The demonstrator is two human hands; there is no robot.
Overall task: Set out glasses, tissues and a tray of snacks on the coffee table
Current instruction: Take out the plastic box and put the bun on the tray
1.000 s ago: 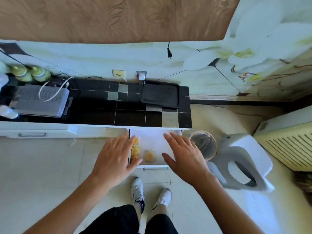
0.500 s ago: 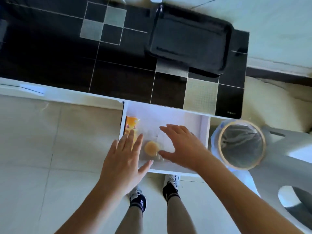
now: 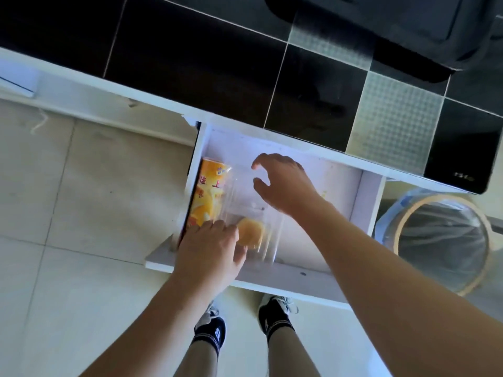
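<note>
Both hands have gone down into the open drawer (image 3: 364,197) since half a second ago, when they only hovered flat above it. Now the left hand (image 3: 209,248) lies on the near left corner of the clear plastic box (image 3: 253,213), at about 7 o'clock from the middle of the box. Its fingers are bent over the edge, between the box and the orange snack packet (image 3: 208,194), so I judge that it takes hold there, although the fingertips themselves are hidden. The right hand (image 3: 283,183) is at about 1 o'clock from the box. Thumb and fingers are curved and spread apart like a claw above the far edge of the lid, and they do not yet close on anything that I can see.

Inside the box, a round yellow cake (image 3: 250,234) lies at the near end, just beside the left hand. The orange packet stands along the left wall of the drawer, touching the box. These are the snacks of the task, and they are in the drawer, not yet on a tray or on the coffee table.

For the task this means, in my judgement, that the step of taking out the snacks begins, with both hands coming to the box from opposite ends.

Further out, at 3 o'clock of the drawer, stands a round bin (image 3: 441,240) with a bag inside. At 12 o'clock is the black tiled cabinet top (image 3: 190,50), with a dark tray (image 3: 408,25) on it. No glasses or tissues are in view.
</note>
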